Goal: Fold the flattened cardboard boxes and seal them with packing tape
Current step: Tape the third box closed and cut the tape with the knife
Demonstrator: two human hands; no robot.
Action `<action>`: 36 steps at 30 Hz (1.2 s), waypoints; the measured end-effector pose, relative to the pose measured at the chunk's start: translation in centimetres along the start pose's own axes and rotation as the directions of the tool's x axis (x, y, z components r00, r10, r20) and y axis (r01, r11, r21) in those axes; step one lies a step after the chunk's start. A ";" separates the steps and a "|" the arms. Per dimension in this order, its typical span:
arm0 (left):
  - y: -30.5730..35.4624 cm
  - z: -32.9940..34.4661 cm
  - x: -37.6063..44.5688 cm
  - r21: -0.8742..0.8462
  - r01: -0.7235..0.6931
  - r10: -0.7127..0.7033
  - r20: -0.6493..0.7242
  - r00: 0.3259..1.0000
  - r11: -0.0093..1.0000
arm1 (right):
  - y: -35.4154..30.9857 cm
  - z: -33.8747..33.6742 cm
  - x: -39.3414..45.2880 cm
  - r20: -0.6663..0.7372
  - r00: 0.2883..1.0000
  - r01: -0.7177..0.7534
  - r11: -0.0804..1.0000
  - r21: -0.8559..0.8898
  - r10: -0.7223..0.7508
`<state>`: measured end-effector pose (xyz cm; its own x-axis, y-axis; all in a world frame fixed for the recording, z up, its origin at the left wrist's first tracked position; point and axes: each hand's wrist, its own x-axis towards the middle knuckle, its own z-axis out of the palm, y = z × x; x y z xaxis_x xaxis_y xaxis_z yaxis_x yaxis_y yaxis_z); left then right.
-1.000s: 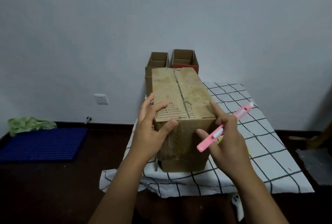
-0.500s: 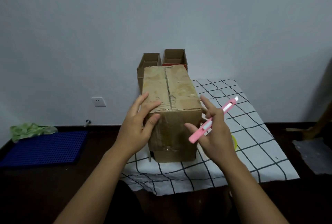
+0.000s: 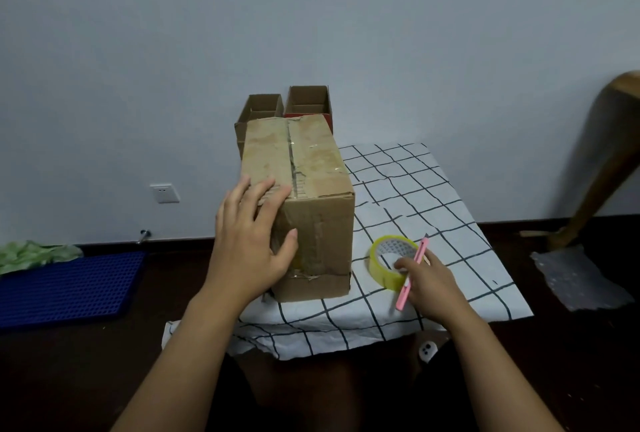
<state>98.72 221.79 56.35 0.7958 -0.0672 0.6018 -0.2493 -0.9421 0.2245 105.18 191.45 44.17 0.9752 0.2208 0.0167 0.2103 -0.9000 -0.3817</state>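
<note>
A worn brown cardboard box [image 3: 311, 168] stands closed on the checked cloth [image 3: 433, 196], its top flaps joined along a taped middle seam. My left hand [image 3: 254, 241] rests on the box's near left corner, fingers straight on the top and thumb on the front face. A yellow roll of clear packing tape [image 3: 388, 263] lies on the cloth to the right of the box. My right hand [image 3: 426, 281] holds a pink utility knife [image 3: 412, 274] and its fingertips touch the roll.
Two open cardboard boxes [image 3: 263, 109] [image 3: 309, 100] stand behind the big box against the wall. A blue plastic mat [image 3: 65, 287] lies on the dark floor at left. A wooden chair leg [image 3: 595, 161] is at the right.
My right hand has dropped from the box's right side down to the tape roll, still with the knife. My left hand stays on the box's near left corner. The view has shifted left.
</note>
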 end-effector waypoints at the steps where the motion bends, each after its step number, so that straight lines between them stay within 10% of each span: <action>1: 0.1 0.0 0.0 0.002 -0.001 0.001 0.000 1.000 1.000 | 0.0 0.1 0.1 0.010 1.000 -0.007 1.000 -0.013 0.007; 9: 0.6 -0.2 0.2 0.003 0.017 -0.017 -0.013 1.000 1.000 | 0.3 -1.2 0.1 0.047 0.999 0.003 1.000 -0.016 -0.002; 18: 1.4 -1.6 2.1 0.009 -0.001 0.001 -0.009 1.000 1.000 | -2.8 -11.0 -1.1 -0.343 0.932 0.169 0.979 0.115 -0.121; 36: 3.0 -4.4 9.7 -0.577 0.063 -0.101 -0.034 0.994 0.814 | -16.8 -17.9 2.3 -0.465 0.800 0.531 0.809 0.253 -0.380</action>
<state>103.25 219.75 66.17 0.7977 0.0394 0.6017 -0.4713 -0.5817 0.6629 105.14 200.40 67.19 0.7324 0.3438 0.5878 0.6703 -0.5158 -0.5336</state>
